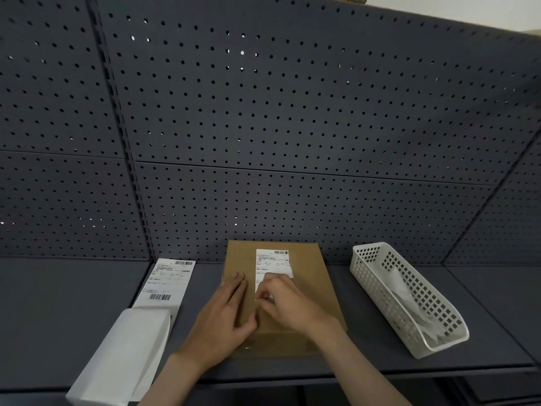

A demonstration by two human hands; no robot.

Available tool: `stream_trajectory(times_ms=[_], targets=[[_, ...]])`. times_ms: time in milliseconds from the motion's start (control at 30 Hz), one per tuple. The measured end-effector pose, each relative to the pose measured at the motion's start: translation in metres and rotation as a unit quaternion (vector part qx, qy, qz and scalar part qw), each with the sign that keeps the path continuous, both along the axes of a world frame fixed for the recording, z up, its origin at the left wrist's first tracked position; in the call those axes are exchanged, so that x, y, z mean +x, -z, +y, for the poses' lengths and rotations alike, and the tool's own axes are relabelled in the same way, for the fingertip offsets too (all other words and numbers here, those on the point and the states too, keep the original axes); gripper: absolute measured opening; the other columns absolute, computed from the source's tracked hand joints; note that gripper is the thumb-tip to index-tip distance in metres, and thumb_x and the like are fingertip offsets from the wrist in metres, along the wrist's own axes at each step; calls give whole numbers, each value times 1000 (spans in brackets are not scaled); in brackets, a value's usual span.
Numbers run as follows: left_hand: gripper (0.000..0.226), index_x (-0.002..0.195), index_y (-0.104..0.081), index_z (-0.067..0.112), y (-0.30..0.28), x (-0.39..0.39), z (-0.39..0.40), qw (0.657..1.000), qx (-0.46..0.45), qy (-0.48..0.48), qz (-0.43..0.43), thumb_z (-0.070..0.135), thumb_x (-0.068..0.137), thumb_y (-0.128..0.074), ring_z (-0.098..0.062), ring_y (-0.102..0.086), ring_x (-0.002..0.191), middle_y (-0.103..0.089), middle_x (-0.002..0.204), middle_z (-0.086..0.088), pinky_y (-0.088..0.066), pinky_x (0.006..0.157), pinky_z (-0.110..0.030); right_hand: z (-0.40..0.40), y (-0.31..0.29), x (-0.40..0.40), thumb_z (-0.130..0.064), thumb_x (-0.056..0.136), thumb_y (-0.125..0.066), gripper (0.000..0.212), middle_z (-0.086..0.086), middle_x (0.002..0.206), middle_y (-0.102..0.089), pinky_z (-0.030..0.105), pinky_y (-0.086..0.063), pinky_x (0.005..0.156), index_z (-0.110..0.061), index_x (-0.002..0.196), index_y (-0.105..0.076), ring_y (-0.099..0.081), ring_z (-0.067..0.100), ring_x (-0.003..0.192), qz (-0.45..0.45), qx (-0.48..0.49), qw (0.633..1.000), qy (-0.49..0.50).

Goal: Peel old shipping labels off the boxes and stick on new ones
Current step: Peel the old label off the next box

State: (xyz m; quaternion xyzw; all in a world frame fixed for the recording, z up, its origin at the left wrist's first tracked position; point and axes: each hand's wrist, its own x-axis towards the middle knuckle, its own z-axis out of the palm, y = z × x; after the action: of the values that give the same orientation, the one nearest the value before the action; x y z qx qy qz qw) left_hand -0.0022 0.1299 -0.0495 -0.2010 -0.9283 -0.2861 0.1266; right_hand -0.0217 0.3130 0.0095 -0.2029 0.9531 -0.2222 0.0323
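At the far left a white rectangular block (123,356), perhaps a stack of sheets or a dispenser, lies on the dark grey shelf (58,303); its near end is cut off by the frame, and it covers the lower end of a long white printed label sheet with barcodes (167,281). The print is too small to read. Next comes the flat brown cardboard box (281,303), lying at the middle of the shelf against the dark perforated back panel (263,112). The left hand (222,315) lies flat on the box top, fingers straight and pressing. The right hand (287,300) covers the lower part of the white shipping label stuck on the box (273,263); its fingers curl at the label's near edge, seemingly pinching it, though the pinch itself is hidden. Farthest right stands a white plastic lattice basket (366,276) holding crumpled pale paper (407,294), partly hidden behind the mesh.
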Motion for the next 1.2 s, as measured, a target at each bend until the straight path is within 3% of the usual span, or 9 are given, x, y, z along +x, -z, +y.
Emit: stream_trajectory(times_ms=[200,400,633,833,1000,1200], targets=[[87,156,-28,12,2,-1,-1,1000,-6,2,-5,64,87,-36,-1,-4,150,-17,165,4,1,122,-18,-9,-11,5,-18,102,-46,16,11,125,-53,39,-38,97,-9,109,-56,-47,31,116,25,93,995,5],[86,157,-26,13,1,-1,0,1000,-8,0,-3,64,88,-35,0,-3,150,-14,165,6,1,122,-18,-13,-17,0,-14,97,-49,7,14,119,-55,39,-38,90,-11,98,-55,-50,33,112,-6,114,993,-18],[85,157,-24,13,2,-1,1,1000,-8,3,0,61,88,-36,2,-1,149,-14,165,6,4,120,-15,-12,-15,-7,-15,93,-55,6,5,102,-52,38,-45,80,-10,89,-56,-51,26,94,-33,92,995,-35],[82,154,-34,9,3,-2,1,1000,-5,-1,11,57,88,-41,-2,-11,150,-24,163,3,0,121,-16,-3,-7,-8,-15,94,-56,8,1,99,-57,41,-51,85,-10,90,-61,-54,20,92,-21,5,1000,-19],[82,153,-35,6,6,-4,-1,1000,-18,-1,16,57,89,-42,-3,-13,149,-26,163,0,-4,122,-19,3,4,-3,-25,96,-64,17,-6,103,-59,35,-51,92,-14,107,-71,-57,14,101,19,-19,1000,-17],[84,156,-26,7,3,-5,-4,999,-49,16,14,61,93,-29,-2,-3,149,-16,165,1,4,121,-18,-5,-1,-3,-28,100,-53,18,4,119,-57,37,-42,93,-16,109,-63,-51,28,116,36,71,997,11]])
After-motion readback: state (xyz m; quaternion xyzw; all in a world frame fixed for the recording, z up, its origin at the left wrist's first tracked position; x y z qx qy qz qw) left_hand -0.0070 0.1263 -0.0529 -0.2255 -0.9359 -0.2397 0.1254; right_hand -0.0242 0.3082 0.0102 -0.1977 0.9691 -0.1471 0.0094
